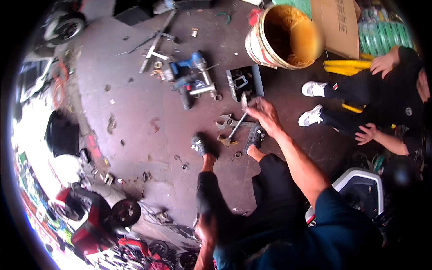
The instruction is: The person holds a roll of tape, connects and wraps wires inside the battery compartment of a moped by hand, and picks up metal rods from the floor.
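My right hand (262, 112) is closed on a shiny metal piece (244, 101), held over the floor in front of me. Just below it lie a large adjustable wrench (226, 123) and a long metal bar (235, 130), near my right shoe; whether the hand touches the bar is unclear. My left hand (204, 229) is down beside my left thigh, blurred, with its fingers hard to make out. Ahead are a dark open case (245, 81), blue power tools (189, 65) and some loose rings (238, 155).
A seated person (398, 94) in dark clothes is at my right, feet toward the middle. A dirty white bucket (257, 42), cardboard (335, 22) and metal stand parts (158, 33) lie ahead. A red scooter (90, 216) is at lower left, a silver-rimmed vehicle part (374, 189) at lower right.
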`<state>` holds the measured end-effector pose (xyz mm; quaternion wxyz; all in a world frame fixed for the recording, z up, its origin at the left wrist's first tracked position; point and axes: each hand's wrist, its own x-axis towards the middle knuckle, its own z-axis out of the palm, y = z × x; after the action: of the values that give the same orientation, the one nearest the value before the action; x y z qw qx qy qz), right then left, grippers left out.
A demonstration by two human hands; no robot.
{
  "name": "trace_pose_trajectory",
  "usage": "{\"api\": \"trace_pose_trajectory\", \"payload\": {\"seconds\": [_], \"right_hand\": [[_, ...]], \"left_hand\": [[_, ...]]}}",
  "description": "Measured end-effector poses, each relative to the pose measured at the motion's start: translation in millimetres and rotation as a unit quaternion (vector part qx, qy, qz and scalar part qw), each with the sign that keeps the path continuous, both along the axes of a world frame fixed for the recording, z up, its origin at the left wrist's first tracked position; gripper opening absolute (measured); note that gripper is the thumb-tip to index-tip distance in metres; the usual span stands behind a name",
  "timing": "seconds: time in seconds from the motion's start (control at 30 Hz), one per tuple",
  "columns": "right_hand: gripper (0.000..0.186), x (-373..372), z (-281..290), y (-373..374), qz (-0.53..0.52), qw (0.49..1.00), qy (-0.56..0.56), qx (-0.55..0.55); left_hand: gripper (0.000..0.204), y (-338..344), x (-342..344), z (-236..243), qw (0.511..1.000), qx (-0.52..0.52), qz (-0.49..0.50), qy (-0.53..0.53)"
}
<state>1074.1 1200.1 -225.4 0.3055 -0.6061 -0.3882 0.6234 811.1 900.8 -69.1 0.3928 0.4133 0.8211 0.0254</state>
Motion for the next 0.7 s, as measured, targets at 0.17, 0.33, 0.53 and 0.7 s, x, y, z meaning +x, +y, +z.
{"api": "trace_pose_trajectory", "payload": {"seconds": [0.17, 0.33, 0.53, 0.7], "right_hand": [[0.023, -41.0, 206.2, -51.5, 0.004, 0.98, 0.157, -0.125], [0.031, -95.4, 350.1, -79.3, 0.129, 0.964, 0.22, -0.075], [0.029, -177.2, 411.2, -114.2, 0.247, 0.938, 0.241, 0.021], [0.029, -247.6, 436.9, -144.1, 0.281, 0.935, 0.217, -0.009]], "left_hand": [[0.037, 103.2, 24.7, 100.7, 0.892, 0.051, 0.314, -0.321], [0.041, 127.5, 11.1, 200.2, 0.802, 0.212, 0.32, -0.457], [0.022, 82.4, -48.2, 247.9, 0.767, 0.357, 0.342, -0.41], [0.021, 40.0, -108.3, 264.6, 0.751, 0.471, 0.318, -0.336]]}}
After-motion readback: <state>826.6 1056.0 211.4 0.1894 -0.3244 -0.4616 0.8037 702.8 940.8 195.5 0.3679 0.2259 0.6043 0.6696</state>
